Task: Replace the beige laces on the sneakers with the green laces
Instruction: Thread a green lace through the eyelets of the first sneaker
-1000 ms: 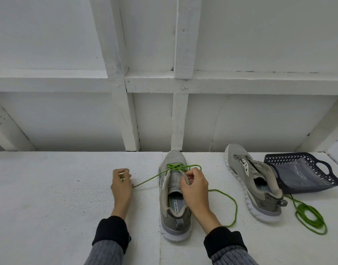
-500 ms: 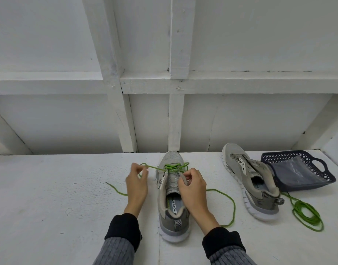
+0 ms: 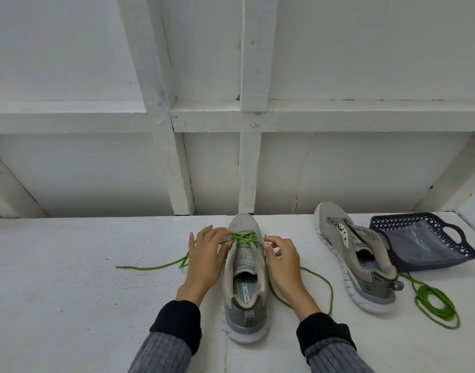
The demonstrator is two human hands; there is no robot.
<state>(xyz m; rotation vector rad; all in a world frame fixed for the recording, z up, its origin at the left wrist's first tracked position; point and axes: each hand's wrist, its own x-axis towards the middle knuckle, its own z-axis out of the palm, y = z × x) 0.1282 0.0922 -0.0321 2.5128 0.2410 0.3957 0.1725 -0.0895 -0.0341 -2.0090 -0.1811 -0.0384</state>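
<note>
The left hand (image 3: pixel 205 258) lies against the left side of the near sneaker (image 3: pixel 245 278), fingers extended over the green lace (image 3: pixel 243 237) crossings. The right hand (image 3: pixel 283 261), fingers loosely curled, touches its right side; whether it pinches the lace I cannot tell. Lace ends trail on the table (image 3: pixel 69 292) either side. Right of it lie the second sneaker (image 3: pixel 354 261), a basket (image 3: pixel 419 242) and a coiled lace (image 3: pixel 436 305).

Left grip (image 3: pixel 207 254), right grip (image 3: pixel 282 255): fingers loosely extended.

Green lace (image 3: pixel 243 237) partly behind left hand (image 3: pixel 206 255); insole lettering cut short by the tongue.
</note>
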